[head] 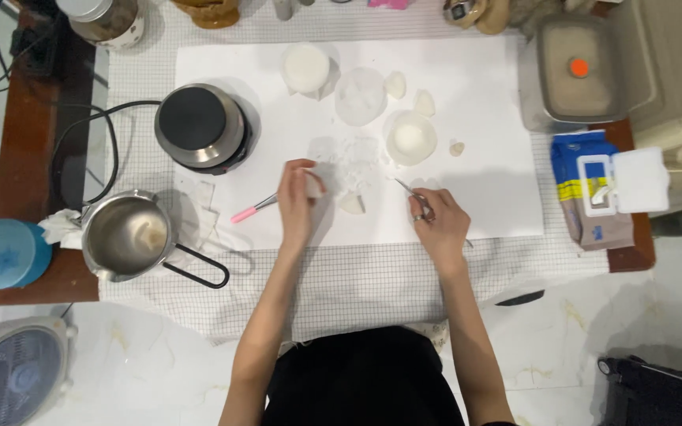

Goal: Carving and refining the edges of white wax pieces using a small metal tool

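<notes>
The small metal tool (pixel 409 192) in the right hand (pixel 438 223) is thin and shiny, and its long line runs slantwise, with the tip pointing up and to the left, toward the white crumbs (pixel 350 158) in the middle of the big white sheet (pixel 475 118). Only the front part of the tool shows; the rest is tucked under the curled fingers, so its full shape is hard to make out. The left hand (pixel 299 197) is closed around a small white lump (pixel 315 184), and most of that lump is hidden by the fingers. A pink-handled tool (pixel 252 209) sticks out from under this hand, its pink end pointing down and to the left; I cannot tell if the hand grips it too. Between the two hands lies a little white wedge (pixel 352 203) on the sheet. Farther up sit a white round cup (pixel 306 68), a flat white disc (pixel 360 95) and a white dish (pixel 410 138), with small white bits near them. To the left are a round black hot plate (pixel 201 126) and a metal pot (pixel 128 235) with a black handle. To the right is a blue packet of wipes (pixel 586 189), partly covered by its open white lid. The tablecloth (pixel 357 276) has a grid pattern.
</notes>
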